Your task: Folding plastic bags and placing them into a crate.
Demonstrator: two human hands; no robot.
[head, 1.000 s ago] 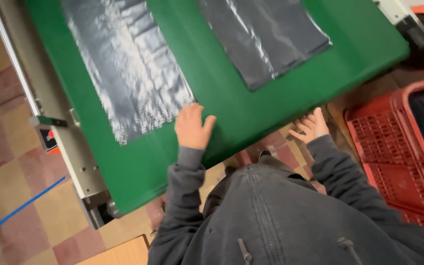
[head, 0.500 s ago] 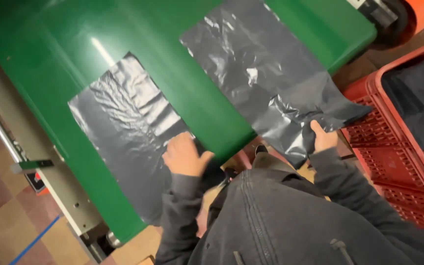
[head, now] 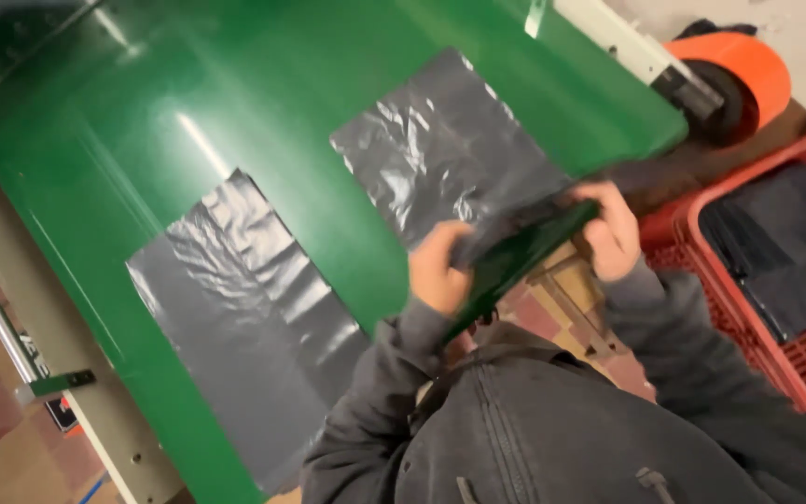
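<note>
Both hands [head: 524,247] apparently gripping grey plastic bag [head: 450,159] on green belt [head: 235,103]

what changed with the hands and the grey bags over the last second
Both hands left the belt edge: the left hand and right hand now grip the near edge of the right grey bag. Both bags rode nearer on the green belt. The left grey bag stays flat, untouched; red crate unmoved.

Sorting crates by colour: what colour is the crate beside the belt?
Red crate, holding dark plastic sheets; head view.
</note>
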